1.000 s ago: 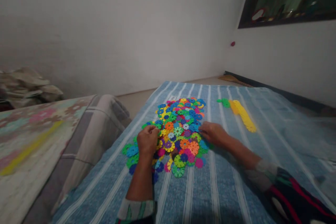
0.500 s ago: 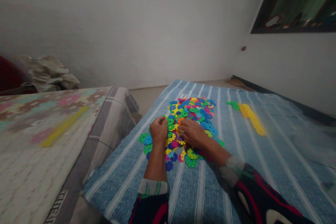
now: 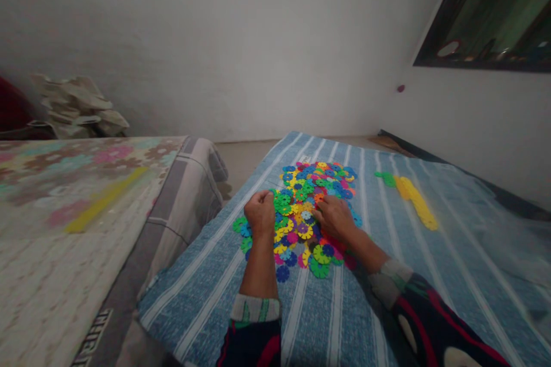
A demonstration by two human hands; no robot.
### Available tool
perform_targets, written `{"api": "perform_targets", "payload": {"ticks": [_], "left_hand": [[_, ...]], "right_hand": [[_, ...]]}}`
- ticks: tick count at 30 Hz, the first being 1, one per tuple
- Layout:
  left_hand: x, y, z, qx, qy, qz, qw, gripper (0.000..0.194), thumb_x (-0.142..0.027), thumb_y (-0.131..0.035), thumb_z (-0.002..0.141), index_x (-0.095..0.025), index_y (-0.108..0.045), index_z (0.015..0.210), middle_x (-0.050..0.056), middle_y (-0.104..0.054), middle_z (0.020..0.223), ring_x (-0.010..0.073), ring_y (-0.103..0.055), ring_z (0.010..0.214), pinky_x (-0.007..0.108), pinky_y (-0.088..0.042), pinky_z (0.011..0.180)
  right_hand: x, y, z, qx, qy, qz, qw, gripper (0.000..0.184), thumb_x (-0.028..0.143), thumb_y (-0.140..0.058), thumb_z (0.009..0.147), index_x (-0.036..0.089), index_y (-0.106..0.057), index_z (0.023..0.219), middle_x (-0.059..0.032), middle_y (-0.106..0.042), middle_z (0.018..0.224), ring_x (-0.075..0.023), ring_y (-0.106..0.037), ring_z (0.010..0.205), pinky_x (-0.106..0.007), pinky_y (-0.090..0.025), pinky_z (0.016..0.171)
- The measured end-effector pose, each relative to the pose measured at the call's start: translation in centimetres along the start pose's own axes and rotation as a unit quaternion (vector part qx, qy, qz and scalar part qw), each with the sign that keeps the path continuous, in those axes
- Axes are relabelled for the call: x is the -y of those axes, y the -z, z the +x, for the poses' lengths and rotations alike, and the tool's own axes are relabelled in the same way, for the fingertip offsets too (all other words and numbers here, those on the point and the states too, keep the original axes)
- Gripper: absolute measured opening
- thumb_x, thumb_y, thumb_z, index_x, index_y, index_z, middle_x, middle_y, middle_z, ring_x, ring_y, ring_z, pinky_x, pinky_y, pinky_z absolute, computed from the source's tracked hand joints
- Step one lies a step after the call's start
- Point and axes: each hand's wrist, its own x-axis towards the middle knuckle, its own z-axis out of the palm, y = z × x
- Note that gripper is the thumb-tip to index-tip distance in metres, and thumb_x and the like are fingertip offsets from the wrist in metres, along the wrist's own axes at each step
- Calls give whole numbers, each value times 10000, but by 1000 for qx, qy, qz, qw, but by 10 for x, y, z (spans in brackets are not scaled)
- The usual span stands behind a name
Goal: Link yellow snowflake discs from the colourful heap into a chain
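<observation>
A pile of multicoloured notched plastic discs (image 3: 295, 222) lies spread on a blue striped cloth (image 3: 301, 309). At the pile's left edge is my left hand (image 3: 260, 212), its fingers closed in a pinch. Green shows beside its fingertips, but whether a disc is held there I cannot tell. My right hand (image 3: 336, 217) reaches over the right part of the pile, fingers curled together and pointing left, near orange and pale blue discs. What those fingers grip, if anything, is hidden. Apart to the right lies a joined strip of yellow and green discs (image 3: 417, 203).
To the left stands a bed-like surface with a floral cover (image 3: 116, 152), a yellow strip (image 3: 107, 200) lying on it. Clear plastic (image 3: 508, 241) rests at the cloth's right side. A white wall (image 3: 258, 46) closes off the back.
The view has swung left. My right hand went from the pile's right edge in over its middle, then drew back slightly right. My left hand stays pinched at the left edge.
</observation>
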Motion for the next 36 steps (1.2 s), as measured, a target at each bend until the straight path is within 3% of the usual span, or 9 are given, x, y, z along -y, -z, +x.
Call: {"api": "perform_targets", "payload": {"ticks": [9, 16, 23, 26, 31, 33, 36], "left_hand": [[-10, 0, -6, 16, 60, -46, 997, 267, -342, -611, 582, -152, -708, 742, -1, -655, 642, 159, -616, 636, 257, -498, 582], [-11, 0, -8, 16, 79, -62, 995, 288, -358, -618, 579, -149, -699, 758, -13, -632, 629, 143, -597, 615, 247, -486, 579], [-11, 0, -8, 24, 76, -58, 995, 260, -343, -616, 592, -149, -700, 744, -11, -642, 635, 147, -610, 623, 256, -492, 589], [-12, -1, -11, 70, 89, -54, 992, 267, -305, -658, 571, -142, -715, 774, -1, -658, 642, 155, -626, 631, 254, -495, 571], [-19, -3, -24, 245, 106, -38, 963, 216, -218, -686, 547, -129, -721, 741, 18, -671, 612, 148, -627, 575, 240, -486, 522], [-20, -4, -26, 269, 112, -27, 956, 136, -210, -664, 563, -130, -695, 669, 15, -648, 554, 139, -611, 524, 227, -462, 490], [-17, -4, -23, 239, 102, -25, 965, 96, -203, -647, 567, -138, -667, 634, 0, -625, 519, 122, -584, 476, 219, -440, 476]], "right_hand": [[11, 3, 21, -8, 57, -2, 998, 281, 272, -419, 973, 227, -696, 993, -98, -618, 1075, -241, -499, 1044, -318, -345, 805], [3, 4, 29, -3, 88, -1, 996, 239, 251, -474, 938, 204, -708, 939, -100, -627, 1045, -230, -514, 1013, -300, -366, 814], [6, 26, 38, 43, -25, 151, 987, 157, 229, -586, 824, 190, -736, 800, -46, -717, 888, -179, -628, 856, -241, -419, 706], [19, 32, 43, 71, -69, 264, 960, 99, 191, -626, 759, 175, -718, 727, -7, -697, 707, -145, -632, 685, -220, -421, 612], [36, 28, 46, 95, -129, 434, 887, 97, 200, -616, 781, 160, -681, 720, 19, -642, 573, -106, -567, 497, -196, -427, 502], [35, 24, 46, 91, -116, 406, 902, 169, 231, -564, 837, 157, -688, 749, 8, -659, 597, -107, -582, 513, -190, -427, 496], [29, 18, 47, 71, -98, 312, 942, 281, 249, -489, 884, 157, -701, 724, -25, -697, 664, -127, -632, 609, -193, -436, 545]]}}
